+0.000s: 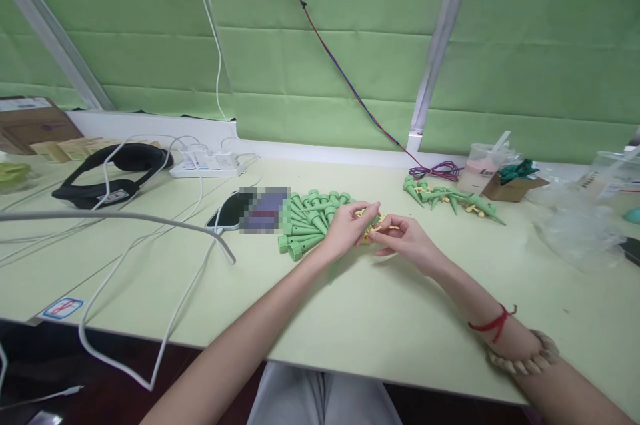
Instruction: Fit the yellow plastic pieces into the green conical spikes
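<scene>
On the tabletop, a fanned pile of green plastic watering spikes [313, 217] lies just left of my hands. My left hand [347, 228] is closed, its thumb reaching right, round a green spike largely hidden by the palm; a thin green tip shows below the wrist. My right hand [407, 243] faces it with thumb and forefinger pinched at a small yellow plastic piece [375, 230]. More little yellow pieces sit between and beneath the fingers, partly covered. The fingertips of both hands are close together.
Several more green spikes with yellow parts [450, 197] lie at the back right, near a drink cup [479, 168], a small cardboard box [515, 188] and a clear plastic bag [575, 231]. Leftward are a phone [233, 210], a power strip [207, 163], black headgear [113, 175] and loose white cables.
</scene>
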Available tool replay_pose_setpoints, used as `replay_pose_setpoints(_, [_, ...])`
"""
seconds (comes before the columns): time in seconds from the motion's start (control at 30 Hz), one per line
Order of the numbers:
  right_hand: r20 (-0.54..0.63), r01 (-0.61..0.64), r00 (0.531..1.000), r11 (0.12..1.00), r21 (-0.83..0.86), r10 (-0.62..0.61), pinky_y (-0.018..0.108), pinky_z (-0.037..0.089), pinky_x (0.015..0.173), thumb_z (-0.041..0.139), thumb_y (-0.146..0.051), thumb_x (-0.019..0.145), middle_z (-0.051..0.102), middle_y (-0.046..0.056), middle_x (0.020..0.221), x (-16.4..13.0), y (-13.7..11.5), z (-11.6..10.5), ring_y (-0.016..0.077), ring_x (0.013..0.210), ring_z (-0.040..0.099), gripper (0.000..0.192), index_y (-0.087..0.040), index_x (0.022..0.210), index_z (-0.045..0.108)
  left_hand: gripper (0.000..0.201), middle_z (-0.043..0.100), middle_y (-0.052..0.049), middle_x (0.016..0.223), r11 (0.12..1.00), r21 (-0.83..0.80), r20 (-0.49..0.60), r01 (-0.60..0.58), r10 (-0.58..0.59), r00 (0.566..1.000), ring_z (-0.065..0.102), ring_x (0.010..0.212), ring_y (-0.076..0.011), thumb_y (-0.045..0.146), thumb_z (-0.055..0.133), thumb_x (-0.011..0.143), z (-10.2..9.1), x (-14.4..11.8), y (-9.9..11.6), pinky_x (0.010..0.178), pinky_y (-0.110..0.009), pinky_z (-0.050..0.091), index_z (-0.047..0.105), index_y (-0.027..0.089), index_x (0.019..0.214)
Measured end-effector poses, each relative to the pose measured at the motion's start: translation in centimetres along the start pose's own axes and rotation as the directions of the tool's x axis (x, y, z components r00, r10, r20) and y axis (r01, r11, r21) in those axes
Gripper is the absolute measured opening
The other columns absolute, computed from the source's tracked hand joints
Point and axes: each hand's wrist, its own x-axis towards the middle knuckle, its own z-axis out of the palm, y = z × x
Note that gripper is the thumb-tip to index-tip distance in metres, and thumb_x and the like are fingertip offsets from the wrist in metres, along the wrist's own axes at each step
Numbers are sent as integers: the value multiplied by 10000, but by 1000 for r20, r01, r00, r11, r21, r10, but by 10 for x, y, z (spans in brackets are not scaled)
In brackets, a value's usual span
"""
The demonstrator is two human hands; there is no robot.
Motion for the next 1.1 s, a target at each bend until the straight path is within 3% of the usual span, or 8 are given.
replay_pose_setpoints(0.17, [-159, 305, 915, 894, -329, -371, 244, 522, 473, 684, -353, 670, 551, 44, 752, 0, 4, 9, 191, 756, 589, 218, -178, 629, 561, 454, 449, 43, 467, 1000, -6, -39, 7, -7, 999, 347, 305, -51, 565, 462, 805, 2, 0, -3, 331, -196, 244, 616, 140, 757])
replay_pose_setpoints(0.3, [-75, -5, 997, 999, -34, 2, 265, 554, 469, 631, -467, 722, 582, 45, 778, 1, 1, 6, 174, 718, 599, 300, -172, 753, 588, 437, 396, 62, 410, 999, -54, -39, -2, -1, 999, 334, 296, -54, 543, 451, 825, 0, -1, 2, 334, -190, 251, 619, 140, 801])
replay_pose_setpoints(0.37, [68, -185, 982, 975, 121, 178, 278, 568, 485, 578, -503, 768, 599, 54, 782, 2, 0, 3, 156, 679, 599, 352, -153, 775, 618, 424, 371, 69, 391, 999, -51, -38, -4, 2, 999, 335, 290, -56, 533, 452, 829, -1, -1, 3, 328, -188, 240, 619, 143, 807])
replay_pose_setpoints(0.57, [180, -257, 958, 948, 186, 225, 226, 565, 582, 661, -436, 737, 668, 66, 861, 2, 2, 0, 114, 705, 615, 302, -146, 815, 692, 389, 460, 45, 483, 999, -28, -13, -32, 32, 999, 377, 313, -53, 511, 482, 819, -1, -2, 3, 316, -188, 248, 620, 149, 781])
replay_pose_setpoints(0.73, [-36, 92, 994, 977, -195, -101, 307, 568, 635, 644, -437, 733, 687, 67, 762, 1, 5, 4, 178, 710, 631, 283, -163, 739, 711, 383, 413, 62, 400, 1000, -18, -56, -15, 14, 998, 373, 302, -66, 509, 478, 823, 3, -1, 1, 344, -195, 273, 610, 153, 767])
replay_pose_setpoints(0.87, [-171, 351, 861, 803, -482, -479, 337, 556, 670, 620, -393, 743, 675, 72, 786, -1, 3, 4, 187, 687, 620, 207, -200, 720, 690, 438, 339, 80, 313, 995, -94, -57, 19, -24, 998, 346, 273, -74, 526, 405, 856, 4, 0, 3, 380, -206, 307, 611, 145, 795])
replay_pose_setpoints(1.03, [25, 146, 989, 974, -170, -144, 310, 563, 569, 619, -514, 715, 648, 50, 710, 1, -1, 0, 164, 629, 614, 346, -168, 703, 618, 459, 448, 52, 395, 993, -116, 20, 19, -17, 1000, 360, 284, -62, 568, 432, 822, 3, -3, 6, 337, -197, 265, 599, 145, 762])
replay_pose_setpoints(1.1, [168, -4, 986, 1000, 8, 2, 309, 564, 563, 572, -565, 737, 648, 53, 721, 3, 1, 2, 148, 616, 611, 420, -147, 722, 612, 444, 465, 46, 400, 992, -116, 39, 54, -50, 998, 373, 287, -68, 580, 475, 792, 4, -5, 5, 312, -190, 235, 574, 149, 750])
